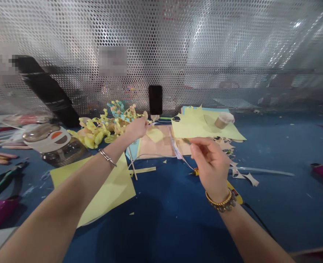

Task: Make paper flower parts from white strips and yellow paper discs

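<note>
Perforated metal sheeting (161, 44) backs a blue tabletop (161, 219); the black phone (155, 100), one unit, standing upright before the sheeting, is the reference point.

Right hand (212, 162), below and right of the phone: thumb and forefinger pinched on one small olive piece (187, 140), its material too small to determine. Left hand (137, 128), below and left of the phone: fingers curled inward; cannot tell whether they grip anything.

Between the hands, below the phone, lies a flat peach sheet (157, 149) bearing one small yellow square (155, 135).

Large yellow sheets: two, smooth and flat. The right sheet (189, 128), with a jagged upper edge, lies right of the phone; the left sheet (112, 193) lies below and left of it, partly under the left forearm.

Containers: one transparent jar (65, 151) with a pale label, far left of the phone, contents not legible; one small brown cup (220, 123) with a whitish top, right of the phone, interior not visible.

Left of the phone: curled yellow paper shapes (95, 133), clustered, uncounted. Far left: one pair of green-handled pliers (6, 179). Far right and below: one slender translucent rod (268, 171).
</note>
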Demonstrator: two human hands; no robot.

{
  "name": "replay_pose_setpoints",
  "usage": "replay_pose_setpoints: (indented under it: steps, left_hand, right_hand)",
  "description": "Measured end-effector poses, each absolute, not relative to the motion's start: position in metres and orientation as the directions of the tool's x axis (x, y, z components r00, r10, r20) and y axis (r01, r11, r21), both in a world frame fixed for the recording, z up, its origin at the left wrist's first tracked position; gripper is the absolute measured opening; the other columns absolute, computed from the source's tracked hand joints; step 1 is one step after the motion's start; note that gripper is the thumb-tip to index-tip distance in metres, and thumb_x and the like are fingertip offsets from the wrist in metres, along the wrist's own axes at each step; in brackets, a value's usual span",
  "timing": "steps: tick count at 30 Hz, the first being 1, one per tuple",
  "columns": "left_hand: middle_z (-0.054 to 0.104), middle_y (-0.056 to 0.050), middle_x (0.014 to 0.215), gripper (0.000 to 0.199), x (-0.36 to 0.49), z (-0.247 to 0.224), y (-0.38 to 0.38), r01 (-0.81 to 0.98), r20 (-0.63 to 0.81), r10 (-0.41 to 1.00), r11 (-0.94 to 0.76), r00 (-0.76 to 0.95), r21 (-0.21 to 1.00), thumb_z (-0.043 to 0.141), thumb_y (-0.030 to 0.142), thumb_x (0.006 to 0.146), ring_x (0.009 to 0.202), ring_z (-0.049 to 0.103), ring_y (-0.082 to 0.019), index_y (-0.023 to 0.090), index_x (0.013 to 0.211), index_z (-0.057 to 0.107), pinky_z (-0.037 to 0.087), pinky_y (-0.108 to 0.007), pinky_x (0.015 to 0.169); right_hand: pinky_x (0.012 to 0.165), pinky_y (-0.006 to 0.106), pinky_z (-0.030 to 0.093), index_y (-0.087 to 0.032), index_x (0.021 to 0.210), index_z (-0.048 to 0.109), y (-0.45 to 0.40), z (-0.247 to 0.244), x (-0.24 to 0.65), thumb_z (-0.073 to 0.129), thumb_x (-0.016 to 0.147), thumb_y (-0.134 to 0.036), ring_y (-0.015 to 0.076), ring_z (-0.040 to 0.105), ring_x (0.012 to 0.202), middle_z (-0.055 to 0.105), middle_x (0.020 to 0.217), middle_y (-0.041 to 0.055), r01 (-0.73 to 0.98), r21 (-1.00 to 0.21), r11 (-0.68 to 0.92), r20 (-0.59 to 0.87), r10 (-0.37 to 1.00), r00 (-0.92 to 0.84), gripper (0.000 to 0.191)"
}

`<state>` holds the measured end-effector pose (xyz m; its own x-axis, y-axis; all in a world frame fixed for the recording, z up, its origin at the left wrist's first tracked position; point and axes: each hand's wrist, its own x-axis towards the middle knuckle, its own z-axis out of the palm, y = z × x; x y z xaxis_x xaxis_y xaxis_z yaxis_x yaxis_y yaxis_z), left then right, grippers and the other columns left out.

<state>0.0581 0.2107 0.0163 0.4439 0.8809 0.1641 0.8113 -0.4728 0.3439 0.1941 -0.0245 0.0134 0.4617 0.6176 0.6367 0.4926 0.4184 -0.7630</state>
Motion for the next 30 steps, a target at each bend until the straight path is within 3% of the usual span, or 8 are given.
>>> replay_pose_setpoints:
  steps: [5,7,9,12,14,18,30]
  left_hand:
    - [0.071,-0.005,0.089,0.028,0.049,0.068,0.201,0.702,0.422,0.815,-0.566,0.397,0.433,0.047,0.022,0.091,0.083,0.066,-0.018,0.017,0.118,0.053,0.051,-0.029,0.076]
    - [0.068,-0.002,0.075,0.030,0.043,0.079,0.183,0.461,0.544,0.776,-0.629,0.318,0.626,0.052,0.023,0.089,0.067,0.064,-0.015,0.017,0.118,0.052,0.050,-0.025,0.065]
    - [0.068,-0.001,0.077,0.032,0.035,0.076,0.156,0.235,0.570,0.778,-0.625,0.264,0.744,0.058,0.022,0.086,0.065,0.063,-0.012,0.019,0.117,0.054,0.047,-0.022,0.058]
    - [0.065,0.002,0.069,0.037,0.022,0.048,0.112,0.047,0.387,0.875,-0.417,0.291,0.908,0.066,0.018,0.078,0.061,0.060,-0.010,0.019,0.115,0.056,0.044,-0.019,0.053]
    - [0.065,0.002,0.070,0.036,0.014,0.023,0.087,-0.042,0.157,0.936,-0.151,0.314,0.988,0.069,0.020,0.076,0.060,0.059,-0.009,0.018,0.110,0.058,0.043,-0.018,0.052]
    - [0.067,0.002,0.075,0.042,0.000,-0.014,0.055,-0.222,-0.200,0.942,0.263,0.269,0.939,0.076,0.021,0.070,0.066,0.063,-0.009,0.018,0.107,0.058,0.044,-0.017,0.055]
    - [0.070,0.001,0.068,0.040,-0.012,-0.025,0.033,-0.161,-0.309,0.869,0.394,0.388,0.905,0.077,0.026,0.072,0.061,0.064,-0.010,0.023,0.109,0.062,0.043,-0.018,0.054]
  right_hand:
    - [0.061,0.030,0.049,-0.024,0.095,0.065,-0.025,0.013,0.193,0.056,0.088,-0.020,0.0131,0.057,0.064,0.063,0.082,0.0006,0.486,-0.776,0.402,0.620,0.627,0.472,0.012]
    - [0.061,0.030,0.049,-0.024,0.096,0.065,-0.025,0.011,0.192,0.056,0.088,-0.021,0.0131,0.057,0.065,0.063,0.082,0.0008,0.492,-0.780,0.387,0.610,0.648,0.457,0.012]
    - [0.062,0.029,0.049,-0.023,0.097,0.065,-0.025,0.009,0.190,0.056,0.089,-0.021,0.0126,0.056,0.065,0.063,0.083,0.0009,0.495,-0.789,0.364,0.586,0.687,0.429,0.012]
    - [0.059,0.027,0.049,-0.023,0.101,0.064,-0.025,0.004,0.184,0.056,0.089,-0.022,0.0113,0.055,0.063,0.062,0.083,0.0007,0.444,-0.832,0.332,0.499,0.798,0.338,0.014]
    - [0.059,0.026,0.049,-0.022,0.104,0.062,-0.024,-0.001,0.177,0.055,0.089,-0.024,0.0110,0.056,0.063,0.061,0.084,0.0010,0.383,-0.872,0.305,0.415,0.876,0.248,0.016]
    - [0.063,0.027,0.052,-0.021,0.107,0.060,-0.024,-0.013,0.164,0.051,0.091,-0.023,0.0115,0.058,0.066,0.061,0.091,0.0031,0.351,-0.901,0.256,0.303,0.949,0.085,0.019]
    - [0.069,0.027,0.052,-0.030,0.102,0.064,-0.028,-0.027,0.154,0.059,0.083,-0.005,0.0109,0.059,0.071,0.057,0.102,0.0011,0.549,-0.742,0.384,0.408,0.909,-0.084,0.032]
